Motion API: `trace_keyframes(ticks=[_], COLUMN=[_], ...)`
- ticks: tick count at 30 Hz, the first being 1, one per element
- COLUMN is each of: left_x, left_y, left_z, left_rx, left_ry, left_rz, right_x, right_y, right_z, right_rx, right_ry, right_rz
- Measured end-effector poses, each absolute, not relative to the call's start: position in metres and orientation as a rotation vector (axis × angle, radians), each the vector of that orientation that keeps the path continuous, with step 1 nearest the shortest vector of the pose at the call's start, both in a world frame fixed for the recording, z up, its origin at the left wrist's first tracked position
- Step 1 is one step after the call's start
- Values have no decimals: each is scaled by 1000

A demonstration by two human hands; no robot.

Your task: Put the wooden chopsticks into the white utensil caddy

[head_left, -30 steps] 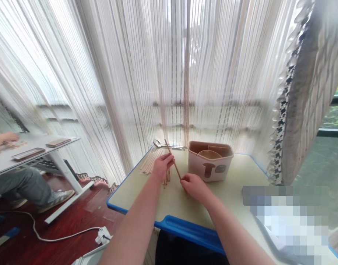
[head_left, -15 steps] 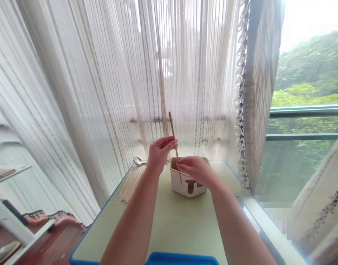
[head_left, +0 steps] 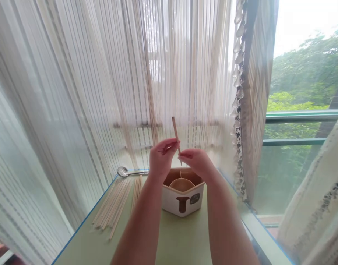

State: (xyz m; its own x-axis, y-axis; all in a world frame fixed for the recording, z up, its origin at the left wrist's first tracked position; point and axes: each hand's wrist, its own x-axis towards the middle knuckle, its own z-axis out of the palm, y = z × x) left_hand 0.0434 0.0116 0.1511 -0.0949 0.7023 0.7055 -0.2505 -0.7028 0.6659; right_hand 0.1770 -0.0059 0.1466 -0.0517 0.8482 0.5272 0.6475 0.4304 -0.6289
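A slim wooden chopstick [head_left: 175, 127] stands nearly upright, leaning slightly left at its top. My left hand [head_left: 163, 156] pinches it near the middle, while my right hand [head_left: 198, 162] has its fingertips closed on the lower part. Just below both hands sits a white utensil holder [head_left: 170, 204] with a brown inside, dividers and a round compartment; no utensils show in its visible part. To the left, a spread of pale chopsticks [head_left: 113, 204] lies on the table, with a smaller group of chopsticks [head_left: 136, 191] beside my left forearm.
A metal slotted ladle [head_left: 122, 171] lies along the far edge of the pale green table [head_left: 182, 239], which has a blue rim. Sheer striped curtains [head_left: 102, 92] hang right behind it. On the right are a railing [head_left: 301, 117] and trees outside.
The chopstick has risen from in front of the holder to above it, and my hands are closer together. My view has shifted, showing more of the holder's inside and the chopsticks on the table.
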Motion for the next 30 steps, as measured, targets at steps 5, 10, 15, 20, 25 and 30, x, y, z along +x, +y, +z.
trace_keyframes(ticks=[5, 10, 15, 20, 25, 30], left_x=[50, 52, 54, 55, 56, 53], left_y=[16, 16, 20, 22, 30, 41], left_z=[148, 147, 144, 141, 133, 126], left_rx=[1532, 1545, 1532, 1555, 1584, 1628], left_ry=[508, 533, 546, 547, 578, 610], left_rz=[1883, 1914, 1911, 1934, 1895, 1833], right_x=[182, 184, 185, 184, 187, 190], right_y=[-3, -1, 0, -3, -1, 5], right_z=[145, 143, 142, 145, 143, 135], right_rx=[-1302, -1308, -1296, -1339, -1427, -1511], right_ry=[-1796, -1825, -1824, -1838, -1887, -1921], right_rz=[350, 366, 398, 333, 321, 319])
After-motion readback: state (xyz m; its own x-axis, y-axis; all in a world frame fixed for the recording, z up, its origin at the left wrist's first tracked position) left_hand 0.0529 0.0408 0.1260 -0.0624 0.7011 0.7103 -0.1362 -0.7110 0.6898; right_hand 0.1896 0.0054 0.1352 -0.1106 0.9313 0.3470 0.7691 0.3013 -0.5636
